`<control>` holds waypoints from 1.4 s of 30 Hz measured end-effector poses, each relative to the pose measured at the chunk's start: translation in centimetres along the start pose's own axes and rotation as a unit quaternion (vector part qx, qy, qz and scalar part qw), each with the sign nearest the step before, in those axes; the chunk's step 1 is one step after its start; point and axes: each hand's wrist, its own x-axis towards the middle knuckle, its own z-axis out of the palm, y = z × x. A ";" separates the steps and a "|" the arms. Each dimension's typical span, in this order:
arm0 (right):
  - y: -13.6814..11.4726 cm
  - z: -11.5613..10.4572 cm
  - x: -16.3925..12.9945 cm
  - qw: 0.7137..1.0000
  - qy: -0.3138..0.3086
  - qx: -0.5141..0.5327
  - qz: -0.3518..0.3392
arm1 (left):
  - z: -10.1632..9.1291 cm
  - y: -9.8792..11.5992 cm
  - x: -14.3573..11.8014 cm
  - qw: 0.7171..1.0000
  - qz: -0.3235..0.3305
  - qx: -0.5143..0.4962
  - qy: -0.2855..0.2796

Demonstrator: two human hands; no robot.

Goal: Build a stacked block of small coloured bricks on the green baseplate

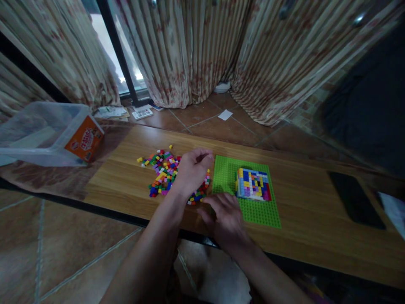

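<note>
A heap of small coloured bricks [163, 171] lies on the wooden table [316, 219]. My left hand [191, 169] rests over the right side of that heap, fingers curled down among the bricks; what it holds is hidden. To the right lies a green baseplate [259, 211] carrying a low block of multicoloured bricks [253, 184]. My right hand [226, 217] lies flat on the table at the baseplate's near left corner, fingers spread and touching its edge.
A clear plastic bin [41, 133] with an orange label stands at the table's far left. A dark phone [356, 196] lies at the right, a white sheet [394, 211] beyond it. Curtains and tiled floor with scattered papers are behind.
</note>
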 end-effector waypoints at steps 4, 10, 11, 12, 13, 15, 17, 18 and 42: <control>0.0 0.8 0.3 0.999 -0.002 -0.037 0.039 | -0.2 -0.1 -0.1 1.000 0.007 -0.004 -0.008; -0.2 1.3 1.0 0.997 -0.016 -0.042 0.058 | -0.2 -0.2 -0.1 1.000 0.003 0.000 -0.005; -0.2 1.4 1.1 0.997 -0.017 -0.041 0.058 | -0.2 -0.2 -0.1 1.000 0.002 0.003 -0.006; -0.3 1.5 1.1 0.997 -0.017 -0.039 0.059 | -0.2 -0.1 -0.2 1.000 0.003 0.006 -0.008; -0.3 1.5 1.2 0.998 -0.015 -0.035 0.059 | -0.2 -0.1 -0.2 1.000 0.005 0.010 -0.011; -0.4 1.3 1.2 0.998 -0.004 -0.017 0.056 | -0.2 0.0 -0.3 1.000 0.010 0.016 -0.013; -0.4 0.9 1.2 0.999 0.009 0.020 0.042 | -0.2 0.1 -0.3 1.000 0.012 0.022 -0.012; -0.3 0.5 1.2 0.998 0.015 0.043 0.032 | -0.1 0.2 -0.4 1.000 0.012 0.023 -0.010; 10.7 -8.6 -1.7 0.953 0.092 0.164 0.237 | 3.4 -0.6 -0.7 0.993 0.007 0.085 -0.087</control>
